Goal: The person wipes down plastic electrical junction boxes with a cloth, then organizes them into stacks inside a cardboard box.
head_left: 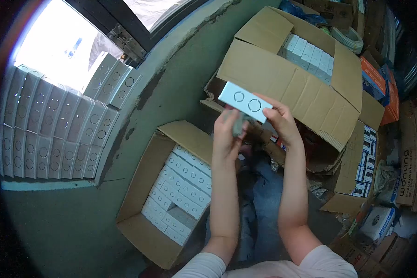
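My right hand (pixel 282 121) grips one end of a white electrical junction box (pixel 246 102), with its fingers behind and the thumb on the near corner. Two round knockout rings show on the side facing me. Just below the box, my left hand (pixel 227 130) is closed around a crumpled grey-green cloth (pixel 239 126), slightly blurred. Both hands are raised over my lap. Below and left of them stands an open cardboard carton (pixel 139 204) packed with rows of similar white boxes (pixel 183 185); one gap shows among the rows.
Stacked white boxes (pixel 55 134) fill the window sill at left, beside an open window frame (pixel 125 32). A large open carton (pixel 282 83) holding more white boxes (pixel 308 58) stands ahead. At right are a carton of small packages (pixel 366 162) and orange packaging (pixel 391 99).
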Demonstrator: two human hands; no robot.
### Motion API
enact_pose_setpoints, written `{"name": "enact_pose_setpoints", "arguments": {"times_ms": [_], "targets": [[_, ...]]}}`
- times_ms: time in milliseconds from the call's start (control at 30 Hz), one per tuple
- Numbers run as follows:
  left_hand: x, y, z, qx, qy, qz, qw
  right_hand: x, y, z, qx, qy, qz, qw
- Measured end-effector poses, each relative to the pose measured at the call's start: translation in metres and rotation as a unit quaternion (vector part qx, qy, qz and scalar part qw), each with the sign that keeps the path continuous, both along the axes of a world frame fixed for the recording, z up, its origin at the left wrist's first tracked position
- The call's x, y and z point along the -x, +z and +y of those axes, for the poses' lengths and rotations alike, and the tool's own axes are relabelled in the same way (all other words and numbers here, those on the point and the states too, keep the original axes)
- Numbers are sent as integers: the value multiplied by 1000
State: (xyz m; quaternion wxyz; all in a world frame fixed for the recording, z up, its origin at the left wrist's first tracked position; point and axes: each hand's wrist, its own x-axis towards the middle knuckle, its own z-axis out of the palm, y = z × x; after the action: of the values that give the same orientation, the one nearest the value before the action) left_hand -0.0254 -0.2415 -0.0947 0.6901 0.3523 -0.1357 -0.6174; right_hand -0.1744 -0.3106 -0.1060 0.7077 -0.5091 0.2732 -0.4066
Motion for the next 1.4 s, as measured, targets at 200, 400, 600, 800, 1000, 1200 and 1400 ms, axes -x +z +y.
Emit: {"name": "enact_pose_setpoints", "arguments": {"times_ms": [200,400,600,800,1000,1200,1400], "targets": [[12,-9,-6,12,17,-35,999,-10,-1,0,18,-19,-14,1000],[12,-4,-6,23,10,-21,999,-1,4,-2,-5,2,-6,1000],[4,-2,-3,41,80,-98,991,-4,-1,-2,18,38,64,997],[5,-4,-2,34,88,-432,897,-1,-9,0,-72,51,54,995],[6,1,-4,129,112,-652,739,5,10,-4,-262,123,-108,951],[17,12,-1,159,28,-728,666,-1,-6,-4,-250,-12,-23,968],[27,22,5,74,-1,-653,754,-2,-6,-4,-251,-59,-80,963]]}}
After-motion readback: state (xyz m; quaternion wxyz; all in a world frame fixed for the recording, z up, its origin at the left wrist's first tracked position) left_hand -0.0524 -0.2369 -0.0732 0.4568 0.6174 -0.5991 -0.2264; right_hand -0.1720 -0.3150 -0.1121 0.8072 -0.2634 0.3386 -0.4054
